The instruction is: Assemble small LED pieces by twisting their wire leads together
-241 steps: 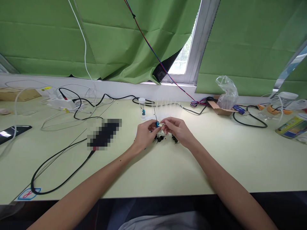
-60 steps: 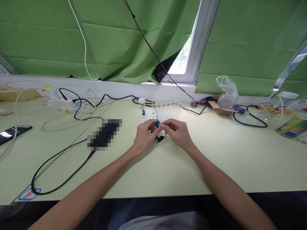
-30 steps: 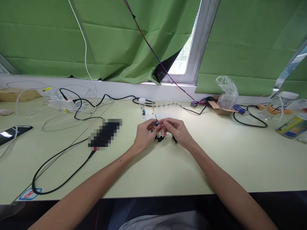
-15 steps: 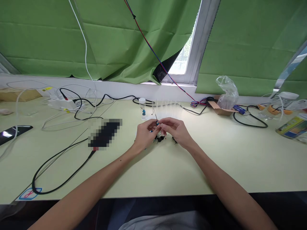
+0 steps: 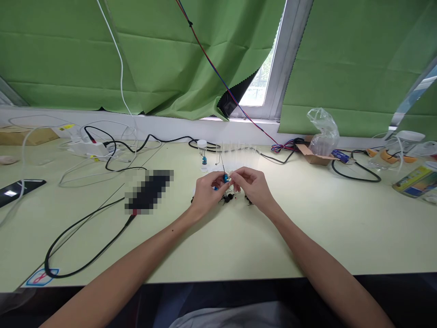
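Pinching a blue part (image 5: 226,178), the left hand (image 5: 206,189) faces the right hand (image 5: 253,186), whose grip beside that part is unclear.

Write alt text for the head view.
A person's bare left hand holds a small blue part with a thin dark wire, the bare right hand close beside it. Small black pieces lie nearby on a pale green table, green fabric curtains behind.

The left hand (image 5: 207,190) pinches a small blue part (image 5: 226,178) just beside the right hand (image 5: 253,186).
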Demonstrator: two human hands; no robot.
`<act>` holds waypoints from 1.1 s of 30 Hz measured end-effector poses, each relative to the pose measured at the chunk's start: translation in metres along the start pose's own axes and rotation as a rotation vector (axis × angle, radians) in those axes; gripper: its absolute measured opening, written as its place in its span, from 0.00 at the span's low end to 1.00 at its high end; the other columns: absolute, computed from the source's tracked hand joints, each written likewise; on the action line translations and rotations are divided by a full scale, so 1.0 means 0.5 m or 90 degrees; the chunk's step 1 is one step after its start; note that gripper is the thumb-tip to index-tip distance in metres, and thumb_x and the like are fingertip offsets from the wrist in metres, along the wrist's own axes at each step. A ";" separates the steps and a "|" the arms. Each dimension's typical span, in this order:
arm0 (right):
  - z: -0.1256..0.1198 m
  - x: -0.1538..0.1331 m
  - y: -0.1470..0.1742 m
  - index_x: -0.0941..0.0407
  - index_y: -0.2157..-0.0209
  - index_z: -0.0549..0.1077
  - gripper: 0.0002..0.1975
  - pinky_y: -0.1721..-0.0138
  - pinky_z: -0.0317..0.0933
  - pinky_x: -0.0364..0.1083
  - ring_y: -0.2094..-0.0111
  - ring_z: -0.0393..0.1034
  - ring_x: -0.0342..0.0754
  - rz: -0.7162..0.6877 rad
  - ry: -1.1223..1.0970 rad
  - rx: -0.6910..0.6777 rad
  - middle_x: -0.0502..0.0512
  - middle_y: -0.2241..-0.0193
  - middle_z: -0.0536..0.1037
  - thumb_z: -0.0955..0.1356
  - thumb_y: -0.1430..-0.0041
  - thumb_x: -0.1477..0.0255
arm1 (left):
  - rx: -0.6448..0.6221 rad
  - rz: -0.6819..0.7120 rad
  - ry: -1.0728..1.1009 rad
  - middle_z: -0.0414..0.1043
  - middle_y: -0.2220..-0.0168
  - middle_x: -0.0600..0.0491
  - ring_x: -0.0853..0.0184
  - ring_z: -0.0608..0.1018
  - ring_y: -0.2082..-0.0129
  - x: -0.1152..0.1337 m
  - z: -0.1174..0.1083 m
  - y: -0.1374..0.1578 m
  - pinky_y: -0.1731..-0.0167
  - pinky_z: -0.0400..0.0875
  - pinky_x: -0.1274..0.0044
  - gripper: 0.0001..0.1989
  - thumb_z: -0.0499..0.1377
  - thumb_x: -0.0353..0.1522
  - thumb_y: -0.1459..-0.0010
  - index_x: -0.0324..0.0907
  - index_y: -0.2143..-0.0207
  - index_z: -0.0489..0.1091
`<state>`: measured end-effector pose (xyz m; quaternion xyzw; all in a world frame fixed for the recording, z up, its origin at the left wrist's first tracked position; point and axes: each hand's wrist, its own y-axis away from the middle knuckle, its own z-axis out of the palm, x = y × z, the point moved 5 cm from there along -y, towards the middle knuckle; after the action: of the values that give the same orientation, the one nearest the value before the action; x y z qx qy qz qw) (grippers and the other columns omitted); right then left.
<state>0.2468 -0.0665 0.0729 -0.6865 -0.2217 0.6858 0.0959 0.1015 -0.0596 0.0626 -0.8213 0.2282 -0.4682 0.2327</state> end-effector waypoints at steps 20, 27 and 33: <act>0.006 0.012 -0.002 0.57 0.65 0.75 0.20 0.73 0.64 0.44 0.77 0.68 0.41 0.064 -0.132 -0.079 0.53 0.74 0.76 0.67 0.43 0.53 | -0.010 -0.012 0.017 0.71 0.75 0.53 0.69 0.71 0.75 -0.006 0.001 -0.001 0.71 0.70 0.77 0.15 0.59 0.44 0.44 0.41 0.64 0.74; 0.014 0.016 0.000 0.56 0.61 0.76 0.17 0.71 0.64 0.44 0.74 0.68 0.41 0.068 -0.151 -0.130 0.53 0.69 0.76 0.68 0.41 0.57 | -0.007 -0.038 0.035 0.74 0.72 0.53 0.68 0.74 0.73 -0.009 -0.001 -0.005 0.69 0.72 0.76 0.14 0.60 0.42 0.44 0.40 0.65 0.74; 0.016 0.008 0.003 0.55 0.59 0.76 0.15 0.67 0.65 0.45 0.72 0.68 0.42 0.041 -0.114 -0.143 0.54 0.66 0.77 0.67 0.40 0.59 | -0.021 -0.037 0.040 0.74 0.73 0.52 0.68 0.74 0.73 -0.005 -0.001 -0.005 0.70 0.71 0.76 0.13 0.57 0.41 0.42 0.40 0.65 0.74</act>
<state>0.2390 -0.0675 0.0682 -0.6360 -0.2828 0.7176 -0.0236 0.1003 -0.0562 0.0625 -0.8163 0.2195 -0.4962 0.1980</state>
